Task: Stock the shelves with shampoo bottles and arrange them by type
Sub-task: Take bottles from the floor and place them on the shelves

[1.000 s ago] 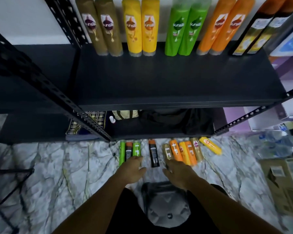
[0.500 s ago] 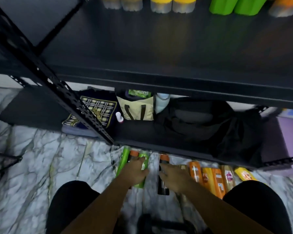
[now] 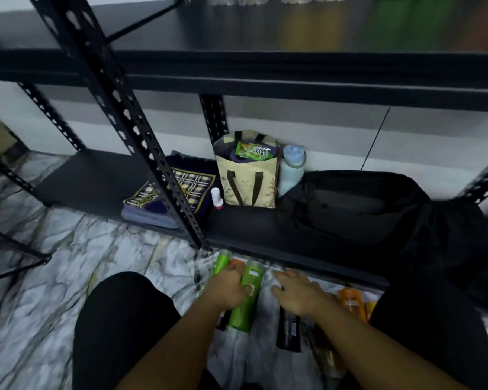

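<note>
Shampoo bottles lie in a row on the marble floor in front of the black shelf unit [image 3: 265, 32]. My left hand [image 3: 227, 288] is curled over a dark bottle with an orange cap [image 3: 223, 322]. This bottle lies between two green bottles [image 3: 247, 305] [image 3: 221, 263], and my thumb presses against the right-hand green one. My right hand [image 3: 299, 294] lies over a second dark bottle [image 3: 289, 330], fingers wrapped across its upper half. Orange bottles [image 3: 352, 302] lie further right, partly hidden by my knee.
On the bottom shelf [image 3: 96, 178] stand a beige tote bag [image 3: 248, 181], a pale blue flask [image 3: 292, 170], a small white bottle [image 3: 217, 198], a folded plaid cloth [image 3: 195, 184] and a black bag [image 3: 364, 204]. A perforated upright post [image 3: 130, 122] slants down just left of my hands.
The view has dropped from the stocked upper shelf to the floor. Both hands reached forward and came down onto the bottles, the left closing on its bottle.
</note>
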A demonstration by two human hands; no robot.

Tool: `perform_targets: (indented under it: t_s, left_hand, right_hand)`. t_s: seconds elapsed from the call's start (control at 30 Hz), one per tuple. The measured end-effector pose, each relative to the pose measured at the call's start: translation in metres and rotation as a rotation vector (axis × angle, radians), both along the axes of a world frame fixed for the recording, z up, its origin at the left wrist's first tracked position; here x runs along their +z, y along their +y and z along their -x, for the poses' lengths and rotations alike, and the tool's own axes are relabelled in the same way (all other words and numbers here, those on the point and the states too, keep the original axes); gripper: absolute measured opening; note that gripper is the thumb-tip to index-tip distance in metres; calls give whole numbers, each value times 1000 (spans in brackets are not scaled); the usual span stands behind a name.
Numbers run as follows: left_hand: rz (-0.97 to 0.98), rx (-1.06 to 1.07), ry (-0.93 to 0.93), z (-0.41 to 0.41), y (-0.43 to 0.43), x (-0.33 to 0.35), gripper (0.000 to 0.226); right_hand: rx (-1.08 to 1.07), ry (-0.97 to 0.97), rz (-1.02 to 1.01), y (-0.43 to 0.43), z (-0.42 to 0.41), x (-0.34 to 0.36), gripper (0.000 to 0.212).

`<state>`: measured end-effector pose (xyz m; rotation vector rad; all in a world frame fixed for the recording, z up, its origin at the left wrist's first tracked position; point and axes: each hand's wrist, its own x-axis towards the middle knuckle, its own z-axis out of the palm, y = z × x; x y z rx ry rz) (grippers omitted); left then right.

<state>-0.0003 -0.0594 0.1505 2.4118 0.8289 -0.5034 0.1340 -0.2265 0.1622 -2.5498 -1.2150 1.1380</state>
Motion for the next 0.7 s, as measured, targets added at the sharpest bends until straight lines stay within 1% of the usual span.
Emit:
perform_targets:
  t_s: [0.13, 0.27, 0.37, 0.43, 0.5, 0.53, 0.6, 0.63, 0.7]
  left_hand:
    - [-17, 21, -20, 19, -1, 13, 45]
    - [8, 45, -56, 37, 0, 6, 44]
    - [13, 119, -68, 38, -1, -2, 40]
    - [44, 159, -80, 36, -5, -8, 38]
    - [84, 205, -103, 38, -5, -17, 39]
    - [100, 233, -119, 41, -4, -22, 41]
    - [120, 279, -154, 44, 2, -37, 49]
    - [121, 291, -155, 45, 5, -45, 48]
    - [127, 298, -129, 43, 13, -59, 38]
  right_hand:
    - [24, -57, -47, 1, 17, -1, 62]
    - [-18, 15, -72, 0, 39, -11, 61]
    - [-125, 124, -123, 7, 46, -18, 55]
    - [-194, 184, -134, 11, 49, -23, 42]
    - [-234, 216, -143, 15, 51, -34, 19]
    - [-234, 230, -151, 17, 51, -40, 18]
    - [-254, 252, -163, 24, 48, -54, 44]
    - [-264, 256, -162, 28, 45, -60, 51]
    - [-294, 285, -150, 36, 39, -71, 55]
